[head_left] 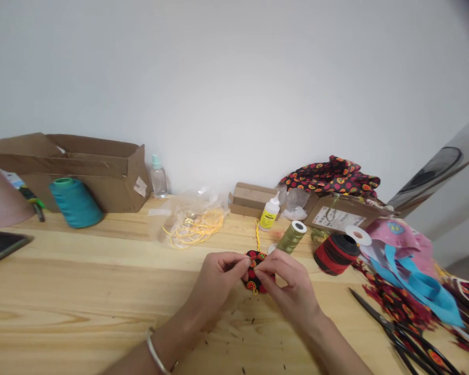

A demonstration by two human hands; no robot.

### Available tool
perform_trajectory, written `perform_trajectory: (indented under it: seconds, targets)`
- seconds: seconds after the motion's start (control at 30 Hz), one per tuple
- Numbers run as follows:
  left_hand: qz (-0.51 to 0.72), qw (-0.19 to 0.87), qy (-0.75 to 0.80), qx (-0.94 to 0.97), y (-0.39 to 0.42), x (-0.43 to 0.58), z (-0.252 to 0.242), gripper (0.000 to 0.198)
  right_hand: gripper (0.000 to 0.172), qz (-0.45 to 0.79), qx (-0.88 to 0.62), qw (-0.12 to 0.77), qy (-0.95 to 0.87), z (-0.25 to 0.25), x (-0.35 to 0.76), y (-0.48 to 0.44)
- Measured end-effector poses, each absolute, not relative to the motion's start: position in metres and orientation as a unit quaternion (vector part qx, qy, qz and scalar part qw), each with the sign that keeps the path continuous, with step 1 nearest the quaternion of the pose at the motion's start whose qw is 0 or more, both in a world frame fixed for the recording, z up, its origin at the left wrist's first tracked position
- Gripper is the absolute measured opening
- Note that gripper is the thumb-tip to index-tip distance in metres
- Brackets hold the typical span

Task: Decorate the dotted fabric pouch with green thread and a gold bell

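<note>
Between my two hands lies a small black fabric piece (252, 284) with a red and yellow print, low over the table. A twisted yellow cord (258, 235) runs from its far side, and a short yellow loop shows at its near edge. My left hand (227, 268) pinches at the left part of the fabric, thumb against fingers. From the other side my right hand (287, 278) is closed in a pinch near the fabric's middle. Whatever fine thing sits between the right fingertips is too small to make out.
Behind the hands stand a glue bottle (270, 212), a green thread spool (292, 237) and a red-black spool (336, 253). Black scissors (394, 329) lie at right beside fabric scraps. A plastic bag (195, 219), teal thread cone (75, 203) and cardboard box (97, 179) are leftward.
</note>
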State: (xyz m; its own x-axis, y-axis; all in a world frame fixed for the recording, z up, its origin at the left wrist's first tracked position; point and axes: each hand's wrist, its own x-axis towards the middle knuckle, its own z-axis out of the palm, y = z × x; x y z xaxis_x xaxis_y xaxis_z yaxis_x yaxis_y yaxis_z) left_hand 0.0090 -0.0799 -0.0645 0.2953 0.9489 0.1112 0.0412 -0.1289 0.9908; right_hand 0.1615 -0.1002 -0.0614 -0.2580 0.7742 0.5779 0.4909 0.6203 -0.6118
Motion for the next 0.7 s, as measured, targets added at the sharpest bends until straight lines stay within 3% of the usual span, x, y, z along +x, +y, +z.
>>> perform_trajectory:
  seconds: [0.2,0.33,0.43,0.5,0.7]
  targets:
    - [0.466,0.594,0.365,0.545,-0.079,0.007,-0.064,0.032,0.013,0.203,-0.463,0.478,-0.719,-0.067,0.155,-0.098]
    - [0.464,0.603,0.352,0.545,-0.079,0.006,-0.066,0.032,0.011,0.329,-0.480,0.503,-0.639,-0.067,0.152,-0.098]
    - [0.459,0.602,0.352,0.551,-0.079,0.007,-0.066,0.032,0.019,0.402,-0.467,0.517,-0.594,-0.067,0.149,-0.100]
    - [0.456,0.595,0.359,0.555,-0.080,0.008,-0.065,0.030,0.022,0.405,-0.471,0.521,-0.586,-0.067,0.146,-0.101]
    - [0.453,0.560,0.373,0.585,-0.082,0.012,-0.065,0.024,0.009,0.315,-0.471,0.559,-0.605,-0.068,0.147,-0.099]
